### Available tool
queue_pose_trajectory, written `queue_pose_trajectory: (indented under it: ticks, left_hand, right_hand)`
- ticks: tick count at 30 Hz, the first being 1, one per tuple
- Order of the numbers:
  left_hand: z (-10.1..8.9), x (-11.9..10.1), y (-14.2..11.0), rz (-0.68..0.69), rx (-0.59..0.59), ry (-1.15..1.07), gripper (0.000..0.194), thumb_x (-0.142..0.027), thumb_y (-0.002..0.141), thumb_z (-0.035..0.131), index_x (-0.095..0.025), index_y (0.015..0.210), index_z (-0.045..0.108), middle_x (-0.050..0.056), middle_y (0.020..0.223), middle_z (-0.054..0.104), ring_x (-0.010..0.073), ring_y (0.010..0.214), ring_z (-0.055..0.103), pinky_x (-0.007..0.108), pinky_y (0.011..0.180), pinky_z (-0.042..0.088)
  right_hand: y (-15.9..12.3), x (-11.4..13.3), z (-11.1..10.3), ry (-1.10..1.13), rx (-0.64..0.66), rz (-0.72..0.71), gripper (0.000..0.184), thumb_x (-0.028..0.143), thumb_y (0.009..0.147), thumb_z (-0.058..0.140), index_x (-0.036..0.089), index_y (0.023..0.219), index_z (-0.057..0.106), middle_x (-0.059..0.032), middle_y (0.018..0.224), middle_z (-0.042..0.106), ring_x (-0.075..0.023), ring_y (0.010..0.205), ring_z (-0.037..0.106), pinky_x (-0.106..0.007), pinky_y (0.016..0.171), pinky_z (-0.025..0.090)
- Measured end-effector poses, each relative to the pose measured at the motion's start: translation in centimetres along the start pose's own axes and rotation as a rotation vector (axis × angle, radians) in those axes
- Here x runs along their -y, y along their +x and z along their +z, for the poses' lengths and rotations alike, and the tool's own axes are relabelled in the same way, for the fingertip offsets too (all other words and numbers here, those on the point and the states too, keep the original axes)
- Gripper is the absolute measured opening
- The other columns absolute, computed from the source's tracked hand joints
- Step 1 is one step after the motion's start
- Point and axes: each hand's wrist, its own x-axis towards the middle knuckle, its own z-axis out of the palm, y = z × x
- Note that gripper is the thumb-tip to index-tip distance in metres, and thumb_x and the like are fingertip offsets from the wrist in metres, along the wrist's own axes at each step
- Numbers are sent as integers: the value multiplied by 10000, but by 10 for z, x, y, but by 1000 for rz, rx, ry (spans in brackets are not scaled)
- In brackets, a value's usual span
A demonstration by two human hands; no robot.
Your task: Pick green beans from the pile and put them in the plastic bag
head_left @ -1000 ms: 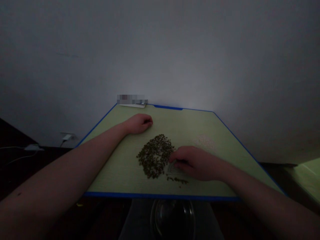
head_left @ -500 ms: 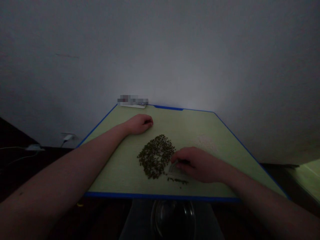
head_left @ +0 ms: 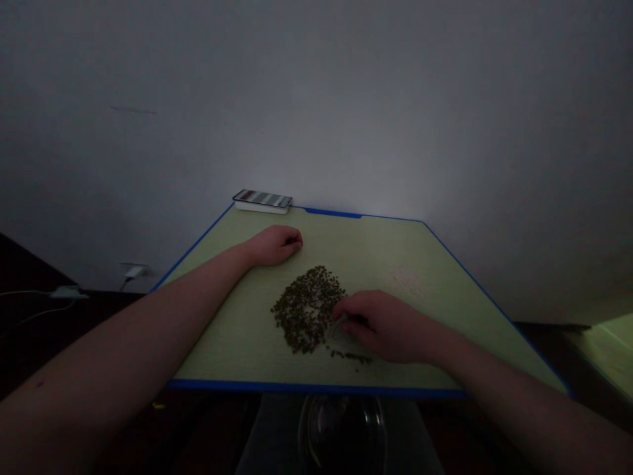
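Note:
Small dark greenish-brown grains, perhaps beans or seeds, lie spread in a loose pile (head_left: 304, 313) on the pale tabletop (head_left: 227, 343). My right hand (head_left: 370, 323) is at the pile's right edge, thumb and fingers bent toward each other; what is between them is too dim to make out. A faint pale curved shape (head_left: 336, 328) shows under those fingers. Below them runs a short row of grains (head_left: 352, 357), apart from the pile. Beyond the pile, my left hand (head_left: 275, 245) rests on the table, its fingers curled in, with nothing seen in them.
A small patch of pale grains (head_left: 408, 280) lies to the right. At the far left corner a phone (head_left: 263, 198) sits on a white box (head_left: 262, 208). Below the blue front edge (head_left: 316, 389) is a glass bowl (head_left: 341, 432) at my lap. The wall stands behind the table.
My right hand has shifted slightly left, its fingertips closer in to the pile. My left hand stays where it was.

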Motion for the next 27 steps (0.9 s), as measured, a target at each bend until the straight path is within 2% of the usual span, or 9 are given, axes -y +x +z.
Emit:
queue_pose_trajectory:
  ticks: [4,13,20,27]
  left_hand:
    - [1,1,1,-2,-5,6,276,-356,799,435,-166,853,628,31,755,637,137,647,521,252,594,362]
    - [2,2,1,16,-8,-14,259,-336,799,433,-163,834,623,27,742,629,131,637,511,248,589,352]
    - [1,1,1,2,5,-4,263,-346,796,436,-164,833,622,31,743,630,135,642,511,251,583,344]
    - [2,3,1,11,-11,-15,266,-351,796,434,-168,837,623,25,730,625,133,633,510,252,585,351]
  right_hand:
    - [2,0,-1,-9,-10,32,182,152,811,499,186,913,646,-23,762,657,-129,657,530,-243,605,346]
    - [7,0,-5,9,64,-109,218,128,822,484,181,951,652,-39,865,675,-148,774,567,-259,697,389]
    - [2,2,-5,18,86,-101,214,128,810,501,185,949,653,-40,859,673,-152,768,568,-258,693,395]
    - [10,2,-3,28,94,-147,209,138,824,502,182,955,659,-40,878,676,-154,786,574,-257,713,404]
